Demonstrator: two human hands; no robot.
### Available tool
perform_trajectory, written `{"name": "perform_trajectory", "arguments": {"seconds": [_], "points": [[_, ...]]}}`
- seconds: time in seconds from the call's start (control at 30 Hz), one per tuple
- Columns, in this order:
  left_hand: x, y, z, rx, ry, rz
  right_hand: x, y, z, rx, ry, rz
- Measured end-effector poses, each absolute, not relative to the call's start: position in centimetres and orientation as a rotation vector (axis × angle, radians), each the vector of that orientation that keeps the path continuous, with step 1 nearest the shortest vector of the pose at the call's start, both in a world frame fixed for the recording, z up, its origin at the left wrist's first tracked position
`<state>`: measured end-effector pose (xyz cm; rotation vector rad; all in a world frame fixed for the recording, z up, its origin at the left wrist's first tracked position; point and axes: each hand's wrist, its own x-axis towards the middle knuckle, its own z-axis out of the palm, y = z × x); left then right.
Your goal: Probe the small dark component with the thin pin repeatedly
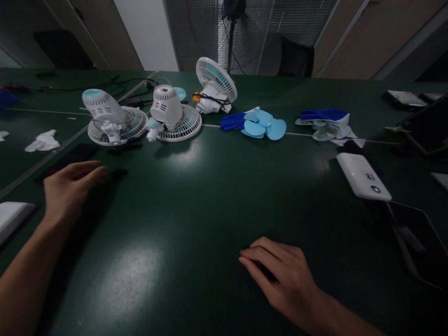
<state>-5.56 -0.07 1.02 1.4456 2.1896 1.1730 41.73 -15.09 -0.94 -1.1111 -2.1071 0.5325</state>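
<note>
Black and small, a dark piece [119,174] lay on the green table [210,200] just beyond the fingertips of the left hand [75,182]; its exact shape was too dim to make out. That hand was half open, thumb and fingers curled with a gap between them, and nothing could be seen in its hold. Nearer the viewer, the right hand [283,280] had its thumb and fingertips drawn together over the table; a tiny dark speck [239,255] showed at the tips, but I could not tell whether it was gripped. Past the left hand, two white fans sat cage-down, the left fan [107,112] beside the middle fan [167,109]. Behind them to the right, the rear fan [214,88] faced upward at a tilt, its round cage enclosing blue blades, with a black cord across its base. A loose light-blue blade [264,124] lay near a blue glove [231,121]. Farther right were blue-and-white gloves [324,122], a white device [364,176], and a dark rimmed piece [423,233], tray or tablet I could not tell, with a pale strip [412,238] within its outline.
</note>
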Motion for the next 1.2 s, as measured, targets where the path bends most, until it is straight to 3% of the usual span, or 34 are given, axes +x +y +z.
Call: {"name": "perform_trajectory", "arguments": {"seconds": [0.63,1.2], "points": [[-5.1,-0.1,0.3,1.788,2.21,0.963,41.7,-15.1,-0.9,-1.093,-2.118,0.518],[-5.1,-0.2,-0.5,1.586,2.276,0.912,41.8,-15.2,-1.1,-1.109,-2.13,0.533]]}}
